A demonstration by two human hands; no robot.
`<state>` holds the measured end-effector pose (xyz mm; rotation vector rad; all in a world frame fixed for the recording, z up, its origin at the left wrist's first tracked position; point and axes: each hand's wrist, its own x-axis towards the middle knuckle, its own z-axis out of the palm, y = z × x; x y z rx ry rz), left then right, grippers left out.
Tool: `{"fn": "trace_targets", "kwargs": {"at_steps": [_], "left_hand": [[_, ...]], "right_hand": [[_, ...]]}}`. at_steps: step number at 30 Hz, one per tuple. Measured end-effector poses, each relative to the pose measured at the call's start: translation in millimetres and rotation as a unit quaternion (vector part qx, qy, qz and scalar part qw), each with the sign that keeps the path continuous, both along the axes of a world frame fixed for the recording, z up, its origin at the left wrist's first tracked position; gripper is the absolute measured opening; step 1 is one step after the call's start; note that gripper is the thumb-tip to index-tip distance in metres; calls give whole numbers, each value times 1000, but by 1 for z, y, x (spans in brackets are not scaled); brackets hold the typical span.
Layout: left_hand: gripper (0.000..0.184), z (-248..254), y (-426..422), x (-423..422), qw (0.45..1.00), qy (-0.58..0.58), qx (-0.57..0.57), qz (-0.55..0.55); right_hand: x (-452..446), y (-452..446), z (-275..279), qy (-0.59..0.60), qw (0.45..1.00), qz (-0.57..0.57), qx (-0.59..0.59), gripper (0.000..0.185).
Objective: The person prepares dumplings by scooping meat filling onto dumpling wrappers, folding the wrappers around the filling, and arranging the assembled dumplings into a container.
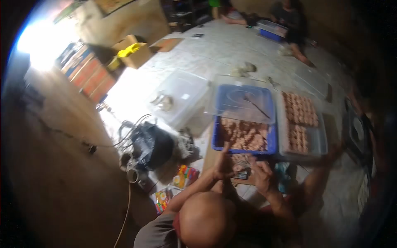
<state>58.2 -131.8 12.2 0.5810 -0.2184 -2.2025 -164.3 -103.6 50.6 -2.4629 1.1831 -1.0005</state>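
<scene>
My left hand (223, 166) is near the front edge of a blue tub (214, 138), its fingers apart and nothing visible in it. To its right is my right hand (263, 177), blurred, its fingers bent; whether it holds something cannot be made out. Small pinkish pieces (240, 160) lie between the hands, above a small dark device (241, 175). Lumpy pinkish mixture (248, 135) fills the near part of the tub. A clear lid (211, 99) covers its far part, with a dark thin utensil (257, 108) on it. Rows of pinkish balls (298, 109) sit in a clear tub (317, 142).
Left are a black plastic bag (152, 144), cables, colourful packets (185, 177) and another clear lid (182, 97). Cardboard boxes (138, 56) stand behind. A person (289, 20) sits far back by a blue-bottomed tub (271, 31). Rounded bare skin (206, 219) shows below my hands.
</scene>
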Motion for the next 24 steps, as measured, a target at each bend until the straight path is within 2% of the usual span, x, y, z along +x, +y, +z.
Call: {"fn": "trace_targets", "kwargs": {"at_steps": [1,2,3,4,5,6,7,8,9,10,12,14,15,16,17,18,19,20,22,23,24], "left_hand": [[92,-12,0,2,999,7,-26,-40],[93,9,3,-2,999,-43,-2,-15],[95,30,5,-6,995,-94,23,8],[101,19,0,-4,998,-44,32,5],[102,8,-2,1,993,-108,-27,-31],[104,19,1,3,979,-170,-83,-69],[104,26,1,-2,980,-170,-83,-66],[101,33,0,-9,973,-167,-94,-128],[98,45,2,-15,963,-162,-104,-189],[97,57,4,-14,964,-143,-116,-192],[93,81,6,-7,969,-110,-125,-181],[84,82,2,0,941,-152,-250,-171],[57,67,-3,-2,888,-223,-368,-163],[51,51,2,-11,851,-217,-452,-158],[50,27,2,-19,845,-211,-477,-122],[49,22,2,-25,801,-269,-533,-43],[47,21,2,-32,747,-336,-573,39],[55,18,1,-18,629,-494,-599,-20],[58,9,-6,-13,542,-581,-605,53],[60,6,-9,-13,527,-603,-591,99],[62,8,-14,-16,536,-611,-567,132]], "right_hand": [[-5,3,-3,-54,995,-10,81,20],[-14,4,8,-17,994,-9,104,16],[-18,1,10,-66,993,-1,101,14],[-21,5,8,-116,987,2,108,12],[-18,7,4,-116,988,9,104,12],[-13,10,-2,-244,941,-37,232,12],[-9,13,-8,-361,859,-84,354,13],[-9,11,-15,-359,833,-72,415,16],[-7,11,-14,-340,838,-48,423,16],[-1,8,-12,-321,843,-24,431,16],[7,8,18,-369,835,-29,407,19],[-3,8,25,-426,780,-5,459,21],[-2,-3,35,-397,784,80,470,23],[-1,-6,40,-397,784,79,470,23],[2,-4,43,-346,844,27,409,24],[3,-2,46,-290,893,-29,344,26],[-1,1,48,-257,905,-62,332,30],[-4,3,46,-273,918,-79,275,28],[-11,11,28,-440,840,-83,308,24],[-19,17,16,-438,820,-98,355,21],[-26,26,2,-438,797,-111,401,18]]}}
